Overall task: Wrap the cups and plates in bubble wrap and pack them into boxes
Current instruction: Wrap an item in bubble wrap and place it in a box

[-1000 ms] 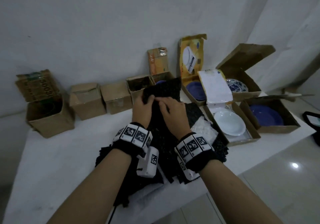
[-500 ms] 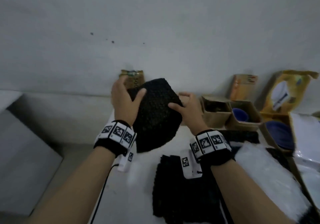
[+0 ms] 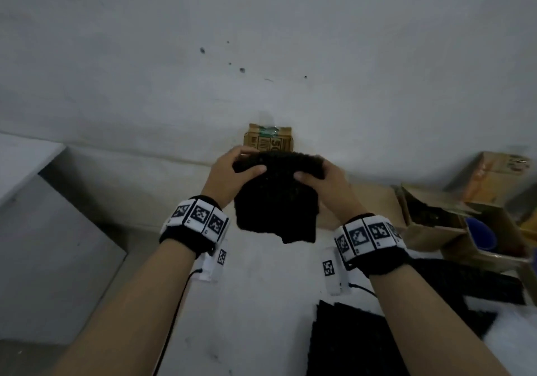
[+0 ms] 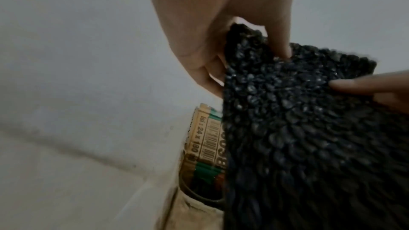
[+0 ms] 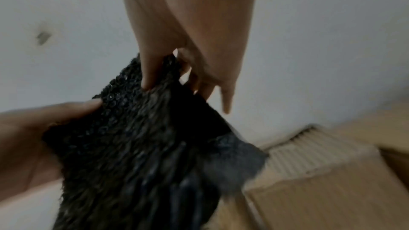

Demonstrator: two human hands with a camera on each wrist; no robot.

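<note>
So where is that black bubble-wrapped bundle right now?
In the head view the black bundle is held up mid-frame above the white table, gripped by the left hand and right hand, just in front of the printed cardboard box by the wall.

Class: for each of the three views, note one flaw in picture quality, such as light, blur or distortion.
Head view: dim, wide-angle bending, black bundle shows no texture. Left wrist: bundle sharp near the left hand, smeared lower down. Right wrist: heavy motion blur on bundle and cardboard box.
</note>
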